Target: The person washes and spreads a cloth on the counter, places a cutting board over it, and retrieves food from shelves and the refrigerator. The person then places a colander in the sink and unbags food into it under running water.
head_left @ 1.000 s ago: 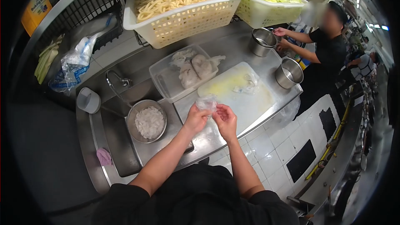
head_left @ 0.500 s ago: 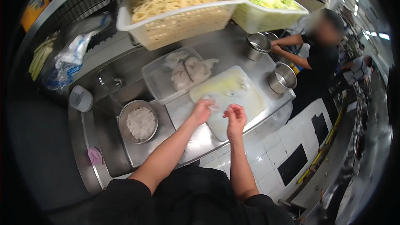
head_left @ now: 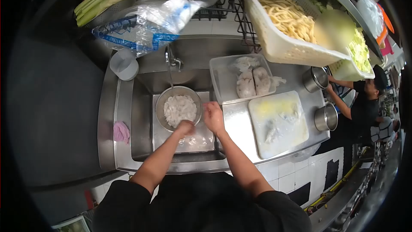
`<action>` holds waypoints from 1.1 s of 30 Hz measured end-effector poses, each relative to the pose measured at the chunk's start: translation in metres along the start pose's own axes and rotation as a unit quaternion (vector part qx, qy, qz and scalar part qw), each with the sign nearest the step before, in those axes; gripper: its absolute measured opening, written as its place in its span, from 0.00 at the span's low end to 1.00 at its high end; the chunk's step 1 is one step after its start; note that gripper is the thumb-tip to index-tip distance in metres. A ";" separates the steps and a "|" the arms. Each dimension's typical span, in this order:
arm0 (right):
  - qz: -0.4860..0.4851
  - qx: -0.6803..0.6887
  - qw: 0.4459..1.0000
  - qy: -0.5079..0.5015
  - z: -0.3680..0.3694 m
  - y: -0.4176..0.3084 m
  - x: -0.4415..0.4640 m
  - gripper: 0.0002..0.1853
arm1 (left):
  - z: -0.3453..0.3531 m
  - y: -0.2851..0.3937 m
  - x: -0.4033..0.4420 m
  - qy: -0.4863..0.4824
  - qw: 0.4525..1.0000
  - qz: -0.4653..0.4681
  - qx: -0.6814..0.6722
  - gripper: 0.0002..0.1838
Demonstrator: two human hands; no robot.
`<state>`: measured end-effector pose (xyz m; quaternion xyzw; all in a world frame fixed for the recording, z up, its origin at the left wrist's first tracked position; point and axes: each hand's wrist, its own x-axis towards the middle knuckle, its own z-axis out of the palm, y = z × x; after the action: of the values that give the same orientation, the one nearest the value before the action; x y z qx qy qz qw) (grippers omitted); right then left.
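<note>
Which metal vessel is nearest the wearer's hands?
The bowl in the sink, holding white pieces, with the left hand and right hand by its rim. The pots stand farther off, on the counter's right end.

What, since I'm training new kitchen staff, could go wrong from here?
The left hand and right hand are close to the round silver metal bowl of irregular white pieces; a knock might tip it, spilling them into the rectangular steel sink. Crumpled translucent film lies on the white rectangular cutting board, so scraps could perhaps get into food prepared there.
</note>
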<state>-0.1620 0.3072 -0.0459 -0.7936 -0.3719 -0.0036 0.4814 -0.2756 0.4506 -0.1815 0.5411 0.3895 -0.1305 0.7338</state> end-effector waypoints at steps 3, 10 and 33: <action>0.231 0.146 0.960 -0.067 0.058 0.001 0.023 0.10 | -0.062 0.013 0.045 0.117 0.980 0.061 -0.152 0.12; 0.361 0.589 0.722 -0.030 0.161 -0.014 0.142 0.10 | -0.124 0.131 0.113 -0.057 0.885 0.088 -0.455 0.14; 0.261 0.242 0.924 0.142 -0.204 0.100 0.069 0.19 | 0.115 0.165 -0.034 -0.190 0.962 0.156 -0.122 0.19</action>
<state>0.0191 0.1650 0.0121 -0.7136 -0.0688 0.0999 0.6900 -0.1471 0.4030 -0.0303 0.4670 0.1668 -0.0667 0.8658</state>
